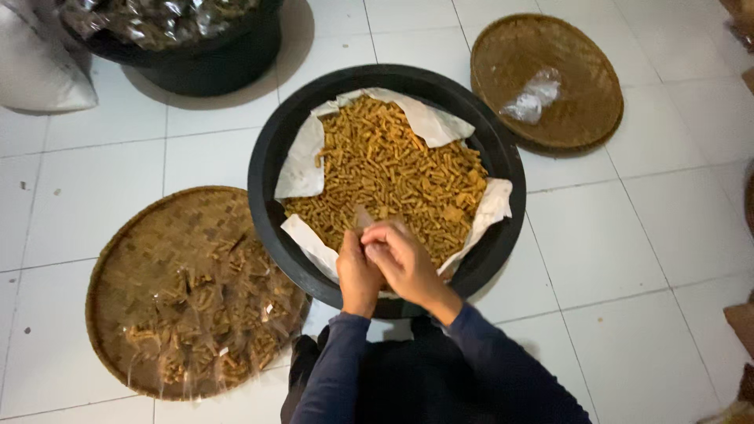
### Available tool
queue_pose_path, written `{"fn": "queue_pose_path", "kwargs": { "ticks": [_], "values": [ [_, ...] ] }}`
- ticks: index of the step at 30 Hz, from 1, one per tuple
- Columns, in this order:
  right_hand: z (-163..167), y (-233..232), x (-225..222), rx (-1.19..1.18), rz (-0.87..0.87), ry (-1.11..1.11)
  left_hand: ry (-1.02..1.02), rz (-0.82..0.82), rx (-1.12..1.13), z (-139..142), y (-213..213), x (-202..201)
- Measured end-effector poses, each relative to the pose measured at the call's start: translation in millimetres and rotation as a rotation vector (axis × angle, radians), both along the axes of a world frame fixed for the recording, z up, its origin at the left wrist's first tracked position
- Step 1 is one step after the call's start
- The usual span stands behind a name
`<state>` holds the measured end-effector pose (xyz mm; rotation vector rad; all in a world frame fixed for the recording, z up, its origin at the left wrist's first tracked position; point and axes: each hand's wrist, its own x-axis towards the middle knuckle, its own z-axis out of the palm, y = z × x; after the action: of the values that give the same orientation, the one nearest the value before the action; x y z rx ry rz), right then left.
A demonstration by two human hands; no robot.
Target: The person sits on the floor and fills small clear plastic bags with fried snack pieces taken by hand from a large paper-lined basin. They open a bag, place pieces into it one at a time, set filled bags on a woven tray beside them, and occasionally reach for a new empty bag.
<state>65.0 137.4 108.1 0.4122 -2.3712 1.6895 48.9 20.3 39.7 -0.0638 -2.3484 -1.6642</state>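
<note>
A big black basin (271, 157) on the tiled floor is lined with white paper (302, 169) and filled with golden fried snack sticks (393, 169). Over its near rim my left hand (357, 271) and my right hand (404, 259) meet, both pinching a small clear plastic bag (363, 217) between the fingertips. The bag is thin and mostly hidden by my fingers. Dark blue sleeves cover both of my arms.
A round woven tray (141, 259) at the left holds several filled clear packets of the snack (208, 314). Another woven tray (581, 63) at the back right carries a crumpled clear plastic bag (534, 96). A second black basin (212, 55) and a white sack (35, 67) stand at the back left.
</note>
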Motion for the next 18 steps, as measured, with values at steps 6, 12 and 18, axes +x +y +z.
{"fn": "queue_pose_path", "kwargs": {
  "ticks": [6,12,18],
  "values": [
    [13,68,-6,0.082,0.145,-0.331,0.052,-0.053,-0.097,1,23,4],
    [-26,82,-3,-0.103,0.1,-0.468,0.156,-0.146,-0.115,2,43,7],
    [-49,68,-6,0.244,-0.033,-0.476,0.138,-0.195,-0.293,-6,40,8]
  ]
}}
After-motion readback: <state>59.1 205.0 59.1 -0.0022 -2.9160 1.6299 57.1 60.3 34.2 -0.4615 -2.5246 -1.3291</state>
